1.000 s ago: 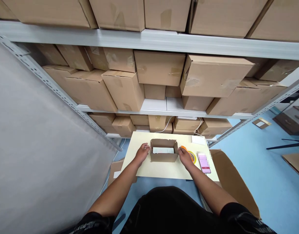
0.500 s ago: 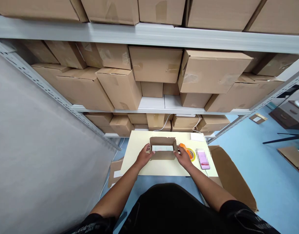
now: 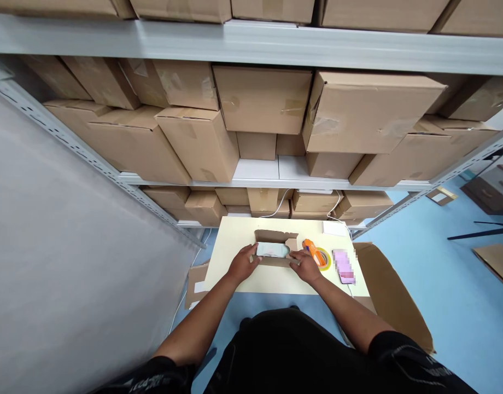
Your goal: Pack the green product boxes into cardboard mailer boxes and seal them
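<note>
A small open cardboard box [image 3: 275, 262] lies on the cream table, its long back flap raised. Inside it is a pale green-white flat packet [image 3: 272, 250]; I cannot make out its exact kind. My left hand [image 3: 243, 264] grips the box's left end, thumb near the front wall and fingers on the side. At the opposite end, my right hand [image 3: 305, 265] holds the box with its fingers on the right end flap [image 3: 291, 244], which leans inward over the packet. Just beyond that hand lies an orange tape dispenser [image 3: 314, 251] with a roll of yellow-edged tape [image 3: 326, 259].
A phone [image 3: 343, 266] and a white box [image 3: 334, 227] rest on the table's [image 3: 227, 241] right side. Shelves full of cardboard boxes [image 3: 262, 101] rise behind. A large cardboard piece [image 3: 393, 295] stands right of the table; a wall [image 3: 71, 246] runs along the left.
The right end flap of the box has been folded inward by my right hand. The raised back flap and the packet show more fully, and the view has shifted slightly.
</note>
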`<state>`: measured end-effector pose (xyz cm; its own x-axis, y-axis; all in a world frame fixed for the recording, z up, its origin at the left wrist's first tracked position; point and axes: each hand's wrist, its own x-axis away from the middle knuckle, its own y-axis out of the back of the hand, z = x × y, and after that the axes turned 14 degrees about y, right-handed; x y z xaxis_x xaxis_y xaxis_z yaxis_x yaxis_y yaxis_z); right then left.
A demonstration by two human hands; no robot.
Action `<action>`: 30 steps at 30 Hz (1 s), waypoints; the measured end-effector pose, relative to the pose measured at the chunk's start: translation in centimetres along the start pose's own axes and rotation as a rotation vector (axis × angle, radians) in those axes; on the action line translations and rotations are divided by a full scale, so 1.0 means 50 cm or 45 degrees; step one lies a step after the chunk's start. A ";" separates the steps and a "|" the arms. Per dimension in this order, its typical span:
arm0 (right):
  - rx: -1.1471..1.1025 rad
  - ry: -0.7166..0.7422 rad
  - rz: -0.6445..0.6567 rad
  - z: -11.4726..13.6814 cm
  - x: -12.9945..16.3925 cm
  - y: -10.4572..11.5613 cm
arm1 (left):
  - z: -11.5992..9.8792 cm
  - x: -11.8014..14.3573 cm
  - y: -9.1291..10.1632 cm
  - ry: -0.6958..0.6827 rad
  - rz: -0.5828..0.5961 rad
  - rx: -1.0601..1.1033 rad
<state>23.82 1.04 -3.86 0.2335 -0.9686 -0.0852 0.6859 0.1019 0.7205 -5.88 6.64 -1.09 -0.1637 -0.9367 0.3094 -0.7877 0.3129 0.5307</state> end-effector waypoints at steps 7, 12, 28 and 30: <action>-0.020 0.036 0.000 0.002 -0.001 0.008 | -0.005 -0.018 -0.024 -0.109 0.123 -0.083; 0.010 0.085 -0.065 -0.003 0.000 0.001 | -0.005 -0.041 0.006 -0.299 0.153 -0.291; 0.337 -0.235 -0.142 -0.006 -0.051 -0.026 | 0.010 -0.084 -0.064 -0.035 -0.220 -0.498; 0.306 -0.258 -0.182 -0.013 -0.052 -0.034 | 0.017 -0.084 -0.078 -0.062 -0.316 -0.479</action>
<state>22.48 3.54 -5.32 -0.0111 -0.9970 -0.0760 0.5142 -0.0709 0.8548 -2.62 9.21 -5.13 -0.0318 -0.9941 0.1041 -0.5376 0.1048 0.8367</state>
